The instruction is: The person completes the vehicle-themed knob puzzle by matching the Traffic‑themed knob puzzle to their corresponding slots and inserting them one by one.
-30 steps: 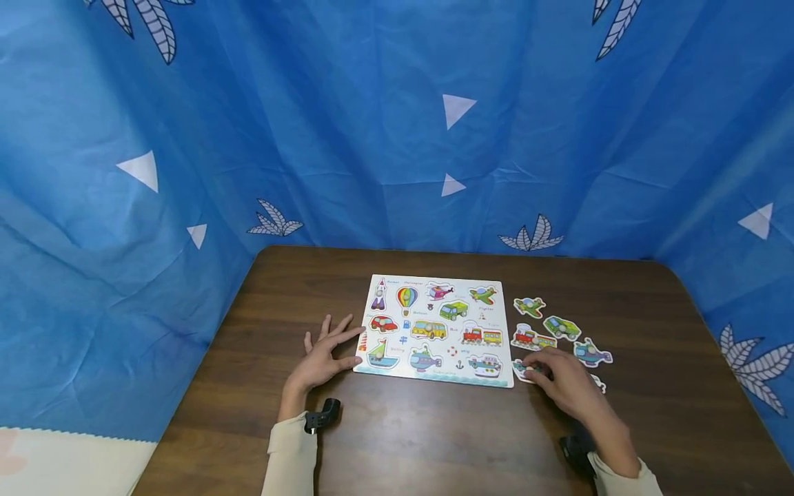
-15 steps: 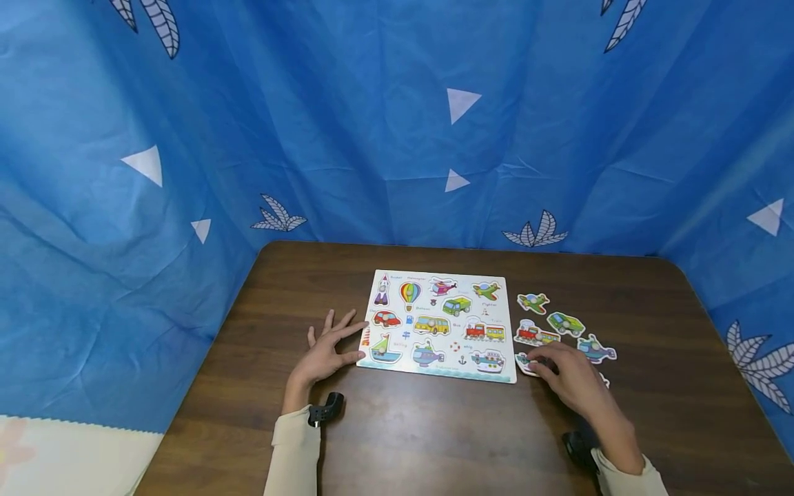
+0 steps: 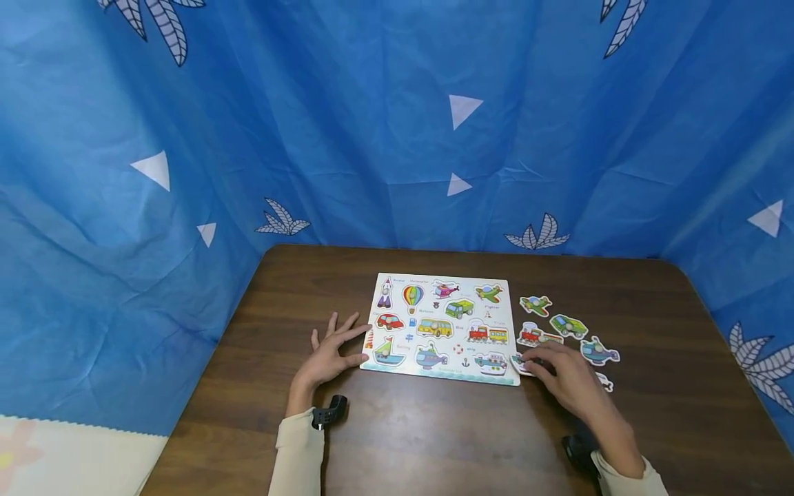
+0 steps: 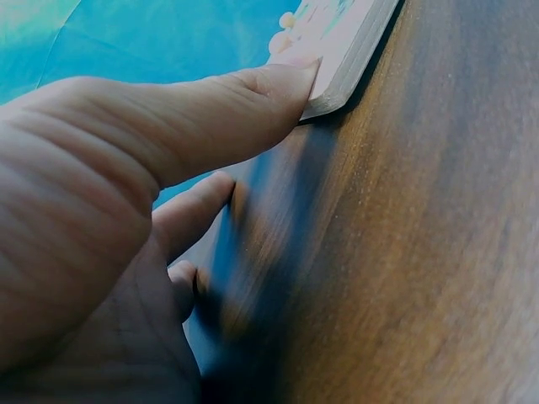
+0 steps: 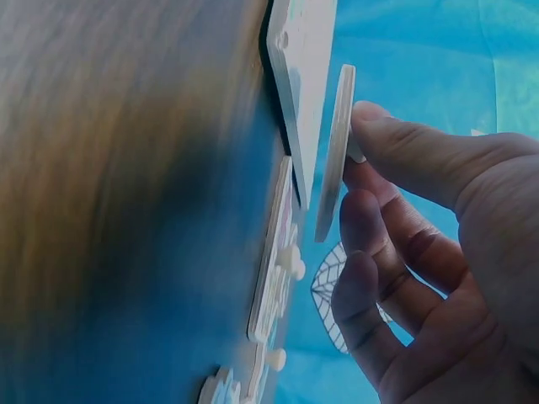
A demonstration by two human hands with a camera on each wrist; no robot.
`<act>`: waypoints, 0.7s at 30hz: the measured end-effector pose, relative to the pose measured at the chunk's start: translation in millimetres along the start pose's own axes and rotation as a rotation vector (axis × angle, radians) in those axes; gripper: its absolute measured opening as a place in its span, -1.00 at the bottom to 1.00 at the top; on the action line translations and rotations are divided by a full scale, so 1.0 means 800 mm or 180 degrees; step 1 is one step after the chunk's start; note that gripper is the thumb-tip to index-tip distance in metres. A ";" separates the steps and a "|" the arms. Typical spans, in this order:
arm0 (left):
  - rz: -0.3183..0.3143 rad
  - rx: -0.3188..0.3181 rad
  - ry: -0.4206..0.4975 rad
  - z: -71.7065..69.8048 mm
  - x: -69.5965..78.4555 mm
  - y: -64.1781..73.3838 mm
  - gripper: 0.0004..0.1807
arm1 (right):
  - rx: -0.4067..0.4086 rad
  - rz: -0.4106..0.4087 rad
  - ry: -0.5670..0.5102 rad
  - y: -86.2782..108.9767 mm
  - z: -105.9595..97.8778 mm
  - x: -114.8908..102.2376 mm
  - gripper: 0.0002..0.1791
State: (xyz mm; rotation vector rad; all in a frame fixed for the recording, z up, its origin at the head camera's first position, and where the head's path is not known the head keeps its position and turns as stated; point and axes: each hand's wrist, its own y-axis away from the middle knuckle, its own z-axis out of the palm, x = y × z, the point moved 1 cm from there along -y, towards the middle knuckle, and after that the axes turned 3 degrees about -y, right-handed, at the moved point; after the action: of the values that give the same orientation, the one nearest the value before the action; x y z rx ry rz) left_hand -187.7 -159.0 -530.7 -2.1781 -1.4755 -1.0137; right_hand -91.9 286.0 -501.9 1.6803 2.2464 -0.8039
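Observation:
A white puzzle board [image 3: 477, 379] printed with vehicles lies mid-table in the head view. My left hand [image 3: 325, 359] rests at its left side with fingers spread; the thumb [image 4: 278, 93] touches the board's corner in the left wrist view. At the board's lower right, my right hand [image 3: 567, 379] pinches a flat wooden puzzle piece [image 5: 335, 160] by its knob between thumb and finger. That piece is tilted and held off the table, apart from the board in the right wrist view. From the head view, the fingers cover most of its picture, leaving a teal-and-white end.
Right of the board lie loose knobbed pieces: a green plane [image 3: 536, 306], a green truck [image 3: 568, 326], a red train [image 3: 538, 335] and a blue submarine [image 3: 599, 352]. Another piece [image 3: 604, 382] is partly behind the right hand. A blue curtain [image 3: 397, 138] hangs behind the table.
The right hand has lifted the piece from the table, and its left end now overlaps the board's right edge. The left hand keeps its place; the head view has shifted slightly.

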 end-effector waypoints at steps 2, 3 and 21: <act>0.0003 0.0018 0.0017 0.002 0.000 0.001 -0.31 | -0.0025 -0.0059 -0.0027 -0.002 0.002 -0.002 -0.82; 0.0006 0.0031 0.0023 0.003 0.000 0.001 -0.31 | -0.0029 -0.0092 -0.0028 -0.003 0.003 -0.003 -0.82; -0.0030 0.0022 0.0014 0.002 0.001 0.000 -0.31 | -0.0316 -0.0289 -0.0086 -0.028 0.037 -0.032 -0.86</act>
State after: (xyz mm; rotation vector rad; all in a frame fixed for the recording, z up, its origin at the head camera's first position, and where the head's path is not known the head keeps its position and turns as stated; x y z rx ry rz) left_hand -187.1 -157.1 -531.4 -2.1648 -1.4864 -1.0142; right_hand -108.8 245.0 -507.6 1.5247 2.3180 -0.7175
